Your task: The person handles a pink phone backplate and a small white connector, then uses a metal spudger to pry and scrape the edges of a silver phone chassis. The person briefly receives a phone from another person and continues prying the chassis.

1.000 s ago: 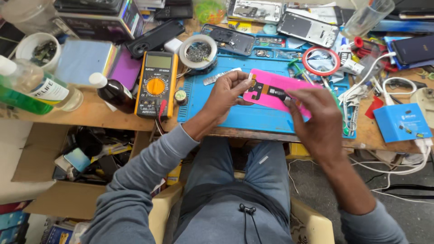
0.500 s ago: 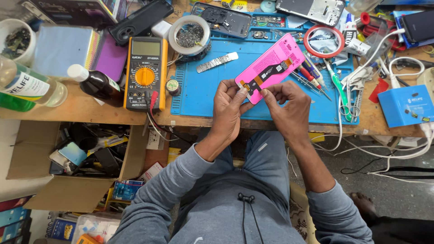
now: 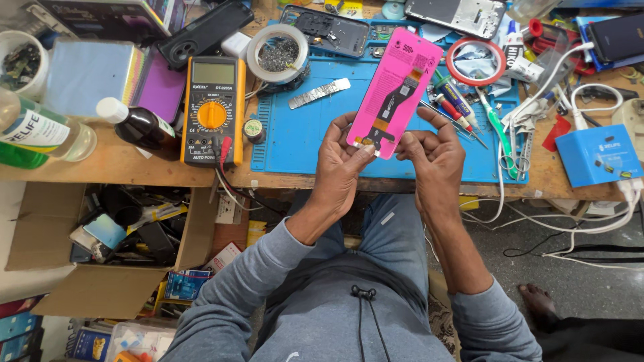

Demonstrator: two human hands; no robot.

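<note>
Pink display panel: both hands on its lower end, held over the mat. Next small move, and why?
Probably lift the flex-cable end with the left thumb tip. The pink display panel is held upright over the blue work mat, the left hand in a pinch grip at its bottom corner where the dark flex cable ends, the right hand steadying the other edge.

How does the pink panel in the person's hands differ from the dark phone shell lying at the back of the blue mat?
The pink panel is held up off the bench by the left hand and right hand; the dark phone shell lies flat on the blue mat, untouched. The pink panel is bright, with a flex cable running down its face; the shell is dark, showing inner parts. The panel stands lengthwise away from the person; the shell lies crosswise. Both are flat, phone-sized rectangles.
</note>
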